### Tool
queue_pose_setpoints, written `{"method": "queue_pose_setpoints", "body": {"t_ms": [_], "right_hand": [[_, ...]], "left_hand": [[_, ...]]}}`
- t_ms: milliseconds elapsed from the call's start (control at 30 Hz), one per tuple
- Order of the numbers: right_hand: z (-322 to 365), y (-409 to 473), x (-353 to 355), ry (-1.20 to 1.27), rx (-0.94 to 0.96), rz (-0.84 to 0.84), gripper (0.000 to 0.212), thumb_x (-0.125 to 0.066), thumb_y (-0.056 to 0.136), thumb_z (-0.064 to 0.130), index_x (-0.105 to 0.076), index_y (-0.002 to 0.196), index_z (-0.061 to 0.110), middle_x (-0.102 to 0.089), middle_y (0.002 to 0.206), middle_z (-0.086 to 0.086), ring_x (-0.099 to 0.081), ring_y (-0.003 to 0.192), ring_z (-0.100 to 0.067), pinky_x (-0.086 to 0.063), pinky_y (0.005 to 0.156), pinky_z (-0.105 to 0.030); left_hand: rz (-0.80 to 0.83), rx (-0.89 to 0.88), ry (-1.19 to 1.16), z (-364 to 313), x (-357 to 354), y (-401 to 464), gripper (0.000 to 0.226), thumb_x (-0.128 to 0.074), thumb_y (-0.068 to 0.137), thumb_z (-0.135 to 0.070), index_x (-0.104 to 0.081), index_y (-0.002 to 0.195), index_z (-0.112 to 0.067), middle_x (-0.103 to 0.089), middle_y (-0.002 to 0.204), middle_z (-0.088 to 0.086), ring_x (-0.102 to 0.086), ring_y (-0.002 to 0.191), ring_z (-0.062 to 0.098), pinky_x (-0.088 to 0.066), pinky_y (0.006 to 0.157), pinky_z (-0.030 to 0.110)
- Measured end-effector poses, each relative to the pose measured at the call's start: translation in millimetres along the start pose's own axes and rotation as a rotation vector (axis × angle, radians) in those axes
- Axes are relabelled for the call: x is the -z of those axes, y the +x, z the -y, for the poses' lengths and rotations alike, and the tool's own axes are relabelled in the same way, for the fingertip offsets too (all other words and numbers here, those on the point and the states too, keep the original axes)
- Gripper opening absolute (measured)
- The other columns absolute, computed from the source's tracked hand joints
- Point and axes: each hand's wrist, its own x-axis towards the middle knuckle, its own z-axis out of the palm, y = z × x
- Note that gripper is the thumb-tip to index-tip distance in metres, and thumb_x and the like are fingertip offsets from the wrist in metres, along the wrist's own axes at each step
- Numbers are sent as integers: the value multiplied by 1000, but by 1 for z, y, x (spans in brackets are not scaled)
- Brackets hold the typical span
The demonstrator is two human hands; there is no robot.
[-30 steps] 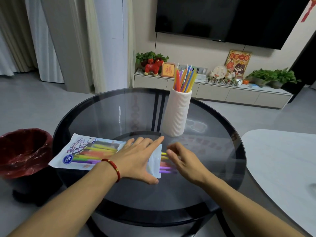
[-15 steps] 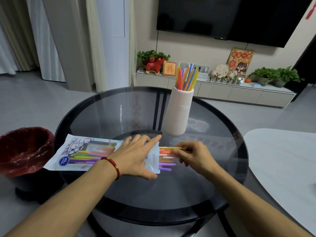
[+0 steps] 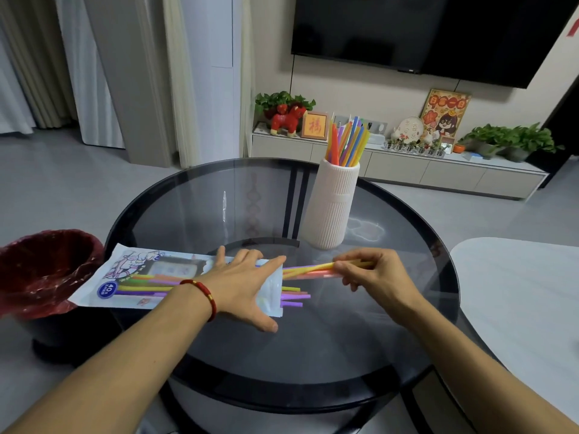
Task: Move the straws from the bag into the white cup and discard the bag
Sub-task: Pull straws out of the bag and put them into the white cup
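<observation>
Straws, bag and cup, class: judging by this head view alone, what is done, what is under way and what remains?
Done: a bunch of coloured straws stands in the ribbed white cup.
Under way: the left hand presses the printed plastic bag flat while the right hand pinches a few yellow and orange straws at its mouth.
Left: the straws still bagged, then binning the bag in the red-lined bin.

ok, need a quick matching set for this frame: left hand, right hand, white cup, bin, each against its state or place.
Things:
1. left hand
2. right hand
3. white cup
4. bin

States:
A. on the floor, left of the table
B. pinches a few straws partly out of the bag
C. upright, straws standing in it
D. lies flat on the bag

Pairs: 1-D, 2-B, 3-C, 4-A
</observation>
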Motion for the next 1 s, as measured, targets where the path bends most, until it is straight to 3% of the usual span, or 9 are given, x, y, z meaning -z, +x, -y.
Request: {"method": "queue_pose_setpoints", "body": {"t_ms": [133, 233, 367, 500, 567, 733, 833, 1000], "right_hand": [[16, -11, 25, -19, 106, 21, 14, -81, 83, 23, -84, 94, 14, -79, 74, -12, -71, 61, -22, -61, 61, -26], [22, -14, 39, 60, 131, 36, 18, -82, 81, 26, -85, 94, 14, -80, 80, -15, -76, 67, -28, -63, 64, -27], [21, -14, 48, 196, 120, 64, 26, -84, 80, 31, -84, 93, 9, -78, 86, -18, -74, 70, -30, -63, 64, -28], [20, -9, 46, 445, 124, 50, 39, -93, 73, 36, -82, 88, 1, -74, 77, -15, -68, 62, -22, -56, 54, -25], [20, -8, 41, 528, 103, 37, 34, -87, 77, 35, -83, 91, 4, -72, 74, -12, -66, 61, -19, -54, 53, -24], [18, -16, -11, 517, 35, 101, 56, -85, 78, 44, -74, 111, 0, -69, 81, -15, -65, 69, -22, -52, 55, -29], [22, -19, -44, 272, 61, 12, 31, -76, 94, 25, -73, 91, -6, -68, 71, -28, -61, 58, -28, -53, 58, -38], [47, -14, -27, 84, 146, -211, 33, -65, 100, 19, -76, 75, 1, -63, 56, -28, -56, 43, -28, -48, 40, -33]], "left_hand": [[-17, 59, -111, -6, 5, 2, 109, -24, 62, -100, -18, 153, -40, -19, 162, 3, -14, 150, 23, 1, 117, 67], [-100, 54, -54, -17, 5, 7, 79, -32, 84, -80, -34, 148, -33, -27, 158, 7, -22, 146, 26, -5, 116, 68], [-205, -32, -17, -30, 4, 11, 56, -46, 92, -53, -37, 143, -31, -35, 150, 4, -31, 139, 27, -13, 115, 67], [-240, -77, -4, -43, 3, 13, 28, -40, 100, -45, -48, 118, -24, -47, 129, 1, -42, 123, 25, -26, 110, 59], [-272, -75, -14, -47, 3, 14, 25, -39, 102, -42, -50, 111, -22, -49, 118, 0, -45, 114, 24, -32, 104, 53], [-351, -103, -98, -55, 2, 14, 26, -34, 102, -47, -47, 99, -26, -47, 103, -5, -45, 103, 20, -35, 98, 45], [-303, -107, -121, -61, 0, 14, 28, -38, 98, -48, -54, 112, -29, -53, 111, -4, -47, 111, 21, -34, 103, 48], [-208, -74, -107, -51, -2, 10, 55, -46, 88, -66, -46, 125, -25, -53, 122, 1, -46, 116, 25, -33, 103, 49]]}}
